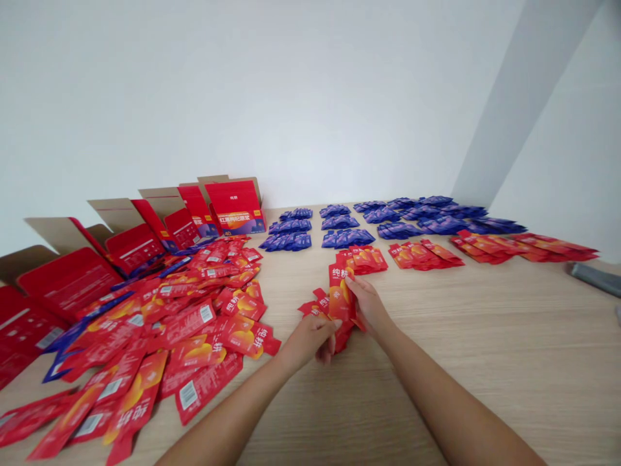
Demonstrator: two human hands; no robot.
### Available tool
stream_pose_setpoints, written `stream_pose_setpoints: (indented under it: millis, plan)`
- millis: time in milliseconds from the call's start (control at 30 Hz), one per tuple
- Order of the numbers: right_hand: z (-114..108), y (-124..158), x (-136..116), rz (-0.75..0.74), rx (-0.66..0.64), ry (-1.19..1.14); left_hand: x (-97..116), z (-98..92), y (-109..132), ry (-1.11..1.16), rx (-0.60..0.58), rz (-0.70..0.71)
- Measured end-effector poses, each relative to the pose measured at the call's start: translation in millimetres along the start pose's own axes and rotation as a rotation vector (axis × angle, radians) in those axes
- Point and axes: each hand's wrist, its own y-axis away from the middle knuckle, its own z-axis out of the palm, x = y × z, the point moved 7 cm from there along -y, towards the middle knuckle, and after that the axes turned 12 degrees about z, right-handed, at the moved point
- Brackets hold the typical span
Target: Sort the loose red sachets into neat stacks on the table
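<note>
My right hand [369, 305] is closed on a stack of red sachets [339, 296] with orange fruit pictures and white lettering, pinching its right edge. My left hand [310, 338] has its fingers curled at the lower end of the stack, its thumb pressed on the front sachet. More red sachets [316, 305] fan out at the left, just above this hand. How many sachets each hand grips is hidden. Just beyond the held stack lies a fanned group of red sachets [369, 259] on the wooden table [466, 349].
A loose heap of red sachets [194, 323], with some purple ones, covers the table's left. Behind it stand several open red cartons [237, 204]. Purple sachet bundles [339, 222] sit in rows near the wall. More red bundles [424, 254] and a dark grey object [594, 278] lie right.
</note>
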Motion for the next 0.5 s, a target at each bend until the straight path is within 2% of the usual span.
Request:
stream_pose_setpoints:
  millis: [67,133,200,267,333,433,500]
  plan:
    - [-21.9,-7.7,-6.7,-0.051,0.157,0.209,3.3,-20.4,13.7,-0.071,0.051,0.039]
    - [-37.7,-14.4,-13.0,-0.096,0.28,0.525,8.2,-54.8,33.8,-0.197,0.191,0.094]
    - [-45.2,-19.4,-12.9,-0.105,0.314,0.699,12.0,-90.3,59.0,-0.4,0.314,0.124]
    - [-45.7,-20.9,-7.3,-0.097,0.305,0.751,14.1,-115.0,83.2,-0.6,0.35,0.157]
    - [-38.9,-19.2,-1.1,-0.122,0.299,0.893,10.4,-122.9,100.9,-0.773,0.26,0.178]
    - [-21.6,-14.7,8.2,-0.206,0.256,1.203,-4.0,-116.8,114.0,-0.996,0.081,0.157]
    - [-12.5,-12.3,13.7,-0.254,0.203,1.309,-12.4,-111.7,113.4,-1.115,0.034,0.132]
